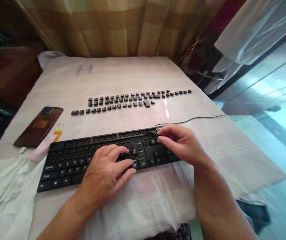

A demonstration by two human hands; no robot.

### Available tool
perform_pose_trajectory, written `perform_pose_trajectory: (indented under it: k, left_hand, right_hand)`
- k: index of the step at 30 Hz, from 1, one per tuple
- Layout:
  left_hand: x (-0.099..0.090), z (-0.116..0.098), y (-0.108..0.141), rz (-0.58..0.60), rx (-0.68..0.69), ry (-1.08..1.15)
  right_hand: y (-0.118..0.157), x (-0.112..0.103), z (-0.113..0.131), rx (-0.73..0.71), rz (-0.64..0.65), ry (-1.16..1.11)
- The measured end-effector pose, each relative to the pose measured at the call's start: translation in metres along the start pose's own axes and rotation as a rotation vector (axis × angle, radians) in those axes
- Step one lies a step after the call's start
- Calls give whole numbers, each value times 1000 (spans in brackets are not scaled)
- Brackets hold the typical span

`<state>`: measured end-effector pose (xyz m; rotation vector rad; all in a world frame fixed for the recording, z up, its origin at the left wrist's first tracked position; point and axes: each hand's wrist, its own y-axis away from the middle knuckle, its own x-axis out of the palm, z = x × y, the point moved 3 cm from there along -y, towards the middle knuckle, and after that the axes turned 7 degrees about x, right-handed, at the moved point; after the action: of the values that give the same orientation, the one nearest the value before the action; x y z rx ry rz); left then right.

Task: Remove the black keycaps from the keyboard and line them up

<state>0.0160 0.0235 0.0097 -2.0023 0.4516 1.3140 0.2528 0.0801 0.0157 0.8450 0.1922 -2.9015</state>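
A black keyboard (54,166) lies on the cloth-covered table, its upper rows bare of keycaps while the lower-left rows still carry theirs. My left hand (107,170) rests palm down over the middle of it, fingers spread and holding nothing. Above the keyboard's upper right part, my right hand (179,141) pinches a small, long black piece (152,134) between thumb and forefinger; whether it is a keycap or a tool I cannot tell. Behind the keyboard, loose black keycaps (119,106) are laid out in rows.
A dark smartphone (40,125) lies at the left, with a yellow piece (58,134) beside it. White cloth (15,193) is bunched at the left edge. The keyboard's cable (195,118) runs off right. A curtain (100,26) hangs behind the table.
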Motion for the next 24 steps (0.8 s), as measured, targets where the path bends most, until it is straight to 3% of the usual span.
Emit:
perform_pose_trajectory:
  k: [13, 20, 24]
  left_hand:
    - [0, -7, -9, 16, 31, -89]
    - [1, -7, -8, 6, 39, -71]
    - [2, -5, -3, -18, 44, -50]
  right_hand:
    - [-2, 3, 1, -63, 35, 34]
    - [1, -1, 4, -114, 158, 79]
    - [1, -5, -1, -75, 178, 156]
